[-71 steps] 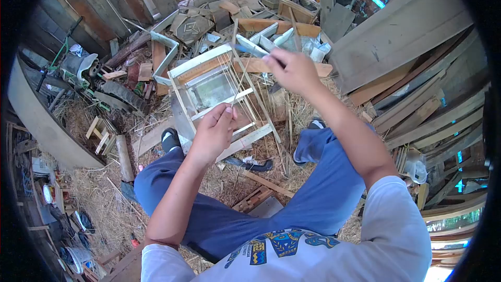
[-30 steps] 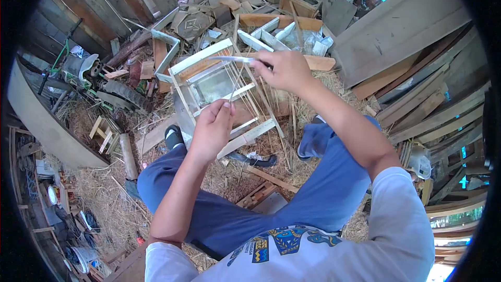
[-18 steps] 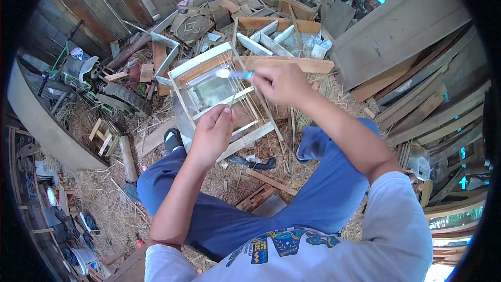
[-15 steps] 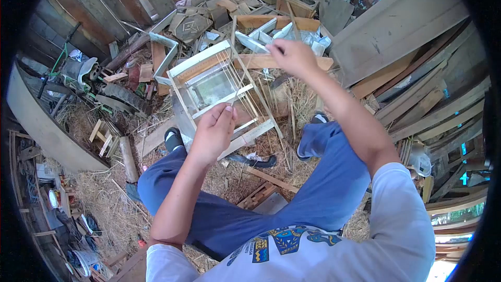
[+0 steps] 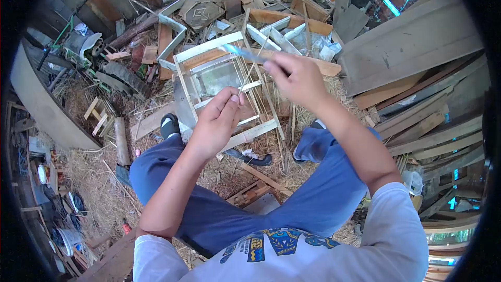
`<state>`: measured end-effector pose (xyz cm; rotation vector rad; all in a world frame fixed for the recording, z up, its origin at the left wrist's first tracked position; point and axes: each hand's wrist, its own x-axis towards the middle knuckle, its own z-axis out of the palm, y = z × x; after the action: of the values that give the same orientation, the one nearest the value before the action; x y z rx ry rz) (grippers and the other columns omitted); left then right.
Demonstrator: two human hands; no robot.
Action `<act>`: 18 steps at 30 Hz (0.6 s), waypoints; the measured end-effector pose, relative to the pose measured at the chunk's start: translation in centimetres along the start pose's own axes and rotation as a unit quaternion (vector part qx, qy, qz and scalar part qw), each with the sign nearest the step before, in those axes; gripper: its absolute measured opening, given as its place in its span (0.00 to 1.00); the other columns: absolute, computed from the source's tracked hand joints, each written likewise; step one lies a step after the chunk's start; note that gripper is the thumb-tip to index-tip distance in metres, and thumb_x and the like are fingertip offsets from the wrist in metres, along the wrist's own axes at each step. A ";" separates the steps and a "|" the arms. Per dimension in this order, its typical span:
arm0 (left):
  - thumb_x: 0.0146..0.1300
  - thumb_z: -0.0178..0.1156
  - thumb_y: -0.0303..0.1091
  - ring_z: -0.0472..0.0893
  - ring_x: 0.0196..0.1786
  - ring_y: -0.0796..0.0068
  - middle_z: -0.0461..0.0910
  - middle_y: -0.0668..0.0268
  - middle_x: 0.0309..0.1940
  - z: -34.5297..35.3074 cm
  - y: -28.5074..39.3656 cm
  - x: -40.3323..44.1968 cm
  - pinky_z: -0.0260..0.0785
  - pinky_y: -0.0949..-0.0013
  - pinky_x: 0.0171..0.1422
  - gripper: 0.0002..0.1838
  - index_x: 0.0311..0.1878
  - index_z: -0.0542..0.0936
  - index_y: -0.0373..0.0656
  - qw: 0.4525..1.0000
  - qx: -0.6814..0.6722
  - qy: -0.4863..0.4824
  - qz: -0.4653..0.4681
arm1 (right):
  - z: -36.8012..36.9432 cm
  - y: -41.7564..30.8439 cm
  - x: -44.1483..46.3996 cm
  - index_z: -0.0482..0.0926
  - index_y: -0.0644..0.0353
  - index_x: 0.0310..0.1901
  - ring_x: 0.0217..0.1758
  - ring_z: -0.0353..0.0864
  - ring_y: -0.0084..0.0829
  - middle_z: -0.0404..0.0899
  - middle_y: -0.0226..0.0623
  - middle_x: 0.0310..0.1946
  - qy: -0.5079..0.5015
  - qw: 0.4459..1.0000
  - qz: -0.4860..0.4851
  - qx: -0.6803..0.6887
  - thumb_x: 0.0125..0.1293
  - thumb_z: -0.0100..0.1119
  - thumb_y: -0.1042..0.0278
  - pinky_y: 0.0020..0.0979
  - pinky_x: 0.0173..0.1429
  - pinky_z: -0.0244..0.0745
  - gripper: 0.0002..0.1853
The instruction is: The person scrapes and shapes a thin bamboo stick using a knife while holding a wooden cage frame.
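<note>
Straw litters the floor [image 5: 94, 169]; toward its far edge sits a slatted wooden frame [image 5: 209, 46]. Above the frame, the right hand [image 5: 300, 79] has its fingers closed round a blurred knife [image 5: 240, 52], while the left hand [image 5: 218, 114] pinches a thin stick [image 5: 250, 74] between thumb and fingers.

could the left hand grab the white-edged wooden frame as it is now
Probably, but not freely: the left hand looks close to the wooden frame, yet its fingers are pinching a thin strip, and the knife in the right hand crosses above the frame.
</note>
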<state>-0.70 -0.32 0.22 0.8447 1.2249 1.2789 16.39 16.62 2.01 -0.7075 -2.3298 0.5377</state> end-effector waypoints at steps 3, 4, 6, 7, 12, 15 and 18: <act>0.89 0.45 0.38 0.56 0.21 0.91 0.59 0.82 0.21 0.1 0.3 0.1 0.44 0.77 0.23 0.10 0.49 0.74 0.48 1.000 -0.003 0.006 0.007 | 0.2 -0.8 -0.7 0.85 0.56 0.37 0.25 0.80 0.46 0.78 0.41 0.22 -0.040 0.998 -0.038 -0.025 0.73 0.66 0.58 0.43 0.31 0.72 0.11; 0.89 0.46 0.38 0.56 0.20 0.92 0.60 0.82 0.21 0.0 0.3 0.2 0.44 0.77 0.23 0.10 0.49 0.74 0.47 1.000 -0.007 0.011 0.003 | 0.3 -1.0 -0.7 0.84 0.55 0.36 0.25 0.80 0.45 0.78 0.41 0.22 -0.044 0.997 -0.047 -0.039 0.73 0.67 0.59 0.44 0.31 0.72 0.11; 0.89 0.46 0.38 0.56 0.20 0.92 0.60 0.82 0.21 0.1 0.2 -0.1 0.44 0.77 0.23 0.10 0.48 0.74 0.47 1.000 -0.015 0.014 -0.007 | 0.1 -0.5 -0.1 0.83 0.55 0.34 0.25 0.80 0.46 0.78 0.41 0.22 -0.033 0.999 -0.014 -0.032 0.73 0.67 0.58 0.44 0.30 0.72 0.12; 0.88 0.46 0.36 0.57 0.23 0.91 0.61 0.82 0.24 0.0 0.4 -0.2 0.47 0.77 0.26 0.10 0.48 0.74 0.47 1.000 -0.002 0.013 -0.015 | 0.2 -0.4 -0.1 0.83 0.53 0.34 0.26 0.82 0.45 0.79 0.40 0.22 -0.036 0.999 -0.019 -0.035 0.73 0.66 0.56 0.45 0.30 0.73 0.12; 0.88 0.47 0.34 0.60 0.28 0.91 0.63 0.81 0.27 0.2 1.5 -0.4 0.52 0.78 0.30 0.10 0.46 0.75 0.46 0.999 -0.032 0.014 -0.040 | 0.5 -0.4 -0.2 0.83 0.50 0.33 0.26 0.83 0.47 0.81 0.38 0.22 -0.054 0.994 -0.080 -0.046 0.73 0.66 0.52 0.46 0.29 0.74 0.14; 0.87 0.47 0.33 0.60 0.28 0.91 0.64 0.82 0.27 0.2 2.0 -0.1 0.52 0.78 0.30 0.10 0.47 0.75 0.46 0.997 -0.032 0.036 -0.058 | 1.4 -0.8 -0.3 0.83 0.49 0.33 0.24 0.83 0.47 0.81 0.37 0.21 -0.052 0.993 -0.078 -0.074 0.73 0.66 0.51 0.46 0.28 0.74 0.14; 0.88 0.45 0.39 0.54 0.19 0.90 0.59 0.82 0.21 0.2 1.7 -0.4 0.43 0.76 0.21 0.10 0.49 0.73 0.50 0.998 -0.029 0.018 -0.047 | 1.5 -0.4 0.0 0.83 0.50 0.33 0.24 0.83 0.47 0.80 0.36 0.20 -0.015 0.992 -0.101 -0.069 0.73 0.66 0.51 0.46 0.28 0.74 0.14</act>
<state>-0.86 -0.46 2.00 0.7171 1.2367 1.2510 15.24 16.04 1.20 -0.5195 -2.4501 0.3010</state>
